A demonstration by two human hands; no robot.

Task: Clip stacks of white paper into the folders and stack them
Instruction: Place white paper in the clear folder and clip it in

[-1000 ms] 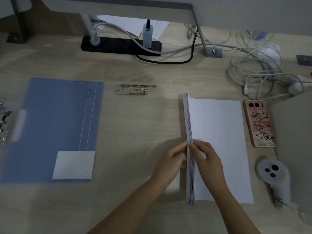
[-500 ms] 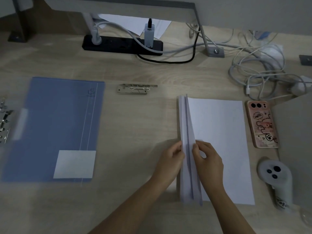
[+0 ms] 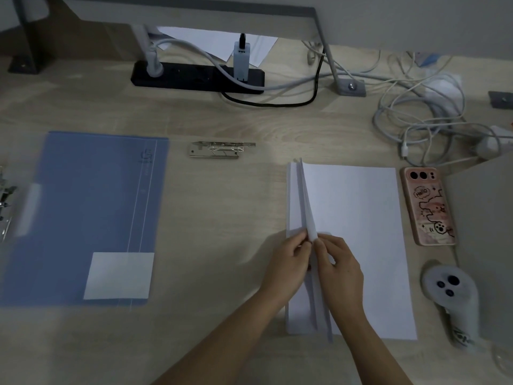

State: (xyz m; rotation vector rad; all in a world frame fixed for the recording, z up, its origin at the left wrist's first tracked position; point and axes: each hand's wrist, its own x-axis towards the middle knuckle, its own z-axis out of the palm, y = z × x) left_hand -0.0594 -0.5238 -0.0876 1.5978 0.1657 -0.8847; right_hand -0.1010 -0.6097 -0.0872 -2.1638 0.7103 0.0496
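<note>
Currently, head view, item one: the white paper stack (image 3: 358, 245) is lying flat on the desk (image 3: 222, 204), right of centre, its long axis running away from the person. Along its left edge a batch of sheets (image 3: 306, 207) is being lifted and stood up on edge. The left hand (image 3: 288, 259) and right hand (image 3: 340, 266) are pressing together from either side, each grip closed on that raised batch near its lower half.

Item two: the blue folder (image 3: 88, 218) is lying closed and flat well to the left, long axis parallel to the paper, a white label (image 3: 119, 275) at its lower corner. The left hand is the nearer one to it, so the paper is likely having to travel leftward across open desk.

Item three: a loose metal clip mechanism (image 3: 220, 149) is resting between folder and paper, further from the person.

Item four: a phone (image 3: 427, 207) and a grey controller (image 3: 452, 298) are sitting just beside the paper's right edge; a power strip (image 3: 197, 77) and tangled cables (image 3: 422, 118) are crowding the far side.

The wood-grain surface is looking smooth; the room is dim.
</note>
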